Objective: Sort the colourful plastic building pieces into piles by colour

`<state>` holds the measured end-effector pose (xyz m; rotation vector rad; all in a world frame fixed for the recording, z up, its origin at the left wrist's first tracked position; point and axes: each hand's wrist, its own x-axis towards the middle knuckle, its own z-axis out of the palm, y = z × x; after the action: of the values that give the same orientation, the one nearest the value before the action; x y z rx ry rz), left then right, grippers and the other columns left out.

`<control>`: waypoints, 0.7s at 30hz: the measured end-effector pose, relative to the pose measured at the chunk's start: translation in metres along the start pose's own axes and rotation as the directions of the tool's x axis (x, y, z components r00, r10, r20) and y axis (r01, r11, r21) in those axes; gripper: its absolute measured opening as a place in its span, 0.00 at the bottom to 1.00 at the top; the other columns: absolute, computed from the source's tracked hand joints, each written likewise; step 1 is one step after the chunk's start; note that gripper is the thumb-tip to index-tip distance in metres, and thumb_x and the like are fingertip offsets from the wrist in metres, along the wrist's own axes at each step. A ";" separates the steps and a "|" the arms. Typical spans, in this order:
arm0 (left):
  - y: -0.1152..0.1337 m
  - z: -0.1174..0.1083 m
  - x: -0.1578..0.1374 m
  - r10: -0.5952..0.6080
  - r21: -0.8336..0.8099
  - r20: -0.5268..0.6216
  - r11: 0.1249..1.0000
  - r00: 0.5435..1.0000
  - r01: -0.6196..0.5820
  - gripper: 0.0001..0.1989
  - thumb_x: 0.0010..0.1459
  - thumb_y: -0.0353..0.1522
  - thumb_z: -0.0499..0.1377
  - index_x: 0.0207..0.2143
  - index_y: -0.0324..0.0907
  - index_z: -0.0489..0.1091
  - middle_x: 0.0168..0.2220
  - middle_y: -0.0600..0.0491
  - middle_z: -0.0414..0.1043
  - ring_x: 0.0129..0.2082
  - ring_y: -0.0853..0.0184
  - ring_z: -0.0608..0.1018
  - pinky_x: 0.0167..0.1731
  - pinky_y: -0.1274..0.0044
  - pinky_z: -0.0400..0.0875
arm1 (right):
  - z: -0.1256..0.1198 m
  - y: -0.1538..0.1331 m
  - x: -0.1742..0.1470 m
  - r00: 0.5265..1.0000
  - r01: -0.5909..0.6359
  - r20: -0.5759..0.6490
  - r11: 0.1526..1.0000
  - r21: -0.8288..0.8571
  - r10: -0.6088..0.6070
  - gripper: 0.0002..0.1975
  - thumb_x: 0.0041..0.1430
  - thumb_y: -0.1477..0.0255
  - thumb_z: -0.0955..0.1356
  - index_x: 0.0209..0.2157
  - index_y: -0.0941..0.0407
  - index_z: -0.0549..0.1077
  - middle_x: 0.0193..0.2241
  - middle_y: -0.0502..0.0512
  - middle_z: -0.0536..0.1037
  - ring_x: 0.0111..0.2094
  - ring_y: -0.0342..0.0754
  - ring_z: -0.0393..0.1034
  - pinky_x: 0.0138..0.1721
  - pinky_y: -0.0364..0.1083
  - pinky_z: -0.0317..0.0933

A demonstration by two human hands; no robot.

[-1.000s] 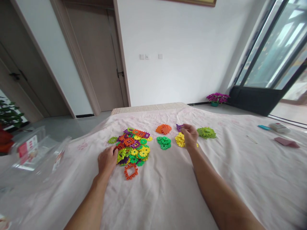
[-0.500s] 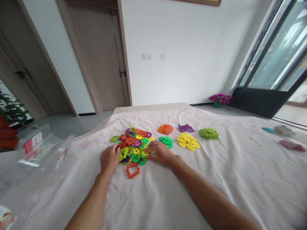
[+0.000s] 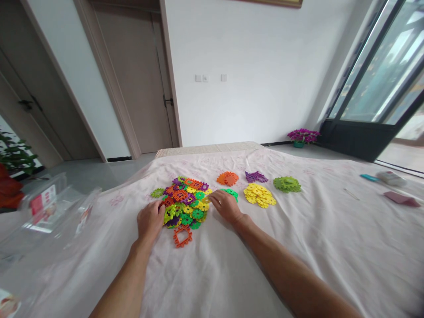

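Observation:
A mixed pile of plastic building pieces (image 3: 183,203) in orange, purple, yellow and green lies on the pale bedsheet. My left hand (image 3: 150,218) rests against the pile's left edge, fingers loosely apart and holding nothing that I can see. At the right edge, my right hand (image 3: 225,205) pinches a yellow notched disc (image 3: 206,200) between thumb and fingers. Behind that hand is a small heap of green discs (image 3: 232,192), partly hidden. One orange square frame piece (image 3: 182,236) lies in front of the pile.
Sorted heaps sit to the right: orange pieces (image 3: 227,178), purple pieces (image 3: 256,176), yellow discs (image 3: 259,195) and light green pieces (image 3: 287,184). Clear plastic packaging (image 3: 62,216) lies at left. A pink cloth-like item (image 3: 401,198) and a blue object (image 3: 369,177) are far right.
My right hand has drawn back slightly up and right from the pile, and a yellow disc now shows in its fingers. My left hand has stayed in place.

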<state>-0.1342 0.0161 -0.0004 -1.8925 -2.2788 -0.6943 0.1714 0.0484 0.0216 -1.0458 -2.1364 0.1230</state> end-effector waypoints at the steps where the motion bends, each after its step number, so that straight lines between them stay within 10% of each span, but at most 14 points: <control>1: 0.000 0.000 0.000 0.002 0.000 0.000 1.000 1.000 -0.002 0.20 0.65 0.37 0.46 0.51 0.44 0.72 0.51 0.49 0.77 0.51 0.62 0.76 0.50 0.73 0.65 | -0.002 0.006 0.000 0.996 -0.075 -0.049 0.997 -0.004 0.075 0.13 0.69 0.66 0.63 0.40 0.53 0.78 0.39 0.55 0.81 0.41 0.48 0.74 0.45 0.45 0.64; 6: -0.001 0.001 0.001 0.002 -0.011 -0.003 1.000 1.000 -0.002 0.20 0.65 0.36 0.47 0.51 0.43 0.73 0.51 0.49 0.77 0.51 0.61 0.76 0.50 0.72 0.66 | -0.025 0.051 -0.001 0.884 -0.402 -0.290 0.913 -0.066 0.368 0.13 0.65 0.68 0.63 0.41 0.53 0.79 0.39 0.55 0.81 0.40 0.51 0.74 0.44 0.47 0.64; 16: 0.002 -0.003 0.000 0.001 -0.009 -0.001 1.000 1.000 -0.001 0.20 0.65 0.36 0.46 0.51 0.44 0.73 0.51 0.49 0.77 0.50 0.62 0.76 0.50 0.73 0.66 | -0.073 0.104 -0.022 0.628 -0.690 -0.560 0.719 -0.080 0.540 0.15 0.61 0.68 0.63 0.40 0.52 0.80 0.39 0.55 0.79 0.39 0.52 0.68 0.44 0.49 0.59; 21: 0.002 -0.002 -0.001 0.004 -0.026 -0.008 1.000 1.000 -0.004 0.20 0.65 0.36 0.46 0.51 0.42 0.73 0.50 0.48 0.77 0.50 0.60 0.76 0.50 0.71 0.66 | -0.072 0.098 -0.018 0.637 -0.625 -0.636 0.775 -0.095 0.436 0.14 0.62 0.67 0.63 0.40 0.53 0.80 0.39 0.57 0.77 0.40 0.52 0.66 0.48 0.50 0.57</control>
<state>-0.1328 0.0147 0.0020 -1.9015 -2.2718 -0.7336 0.2890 0.0847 0.0251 -1.6475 -1.2423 -0.2425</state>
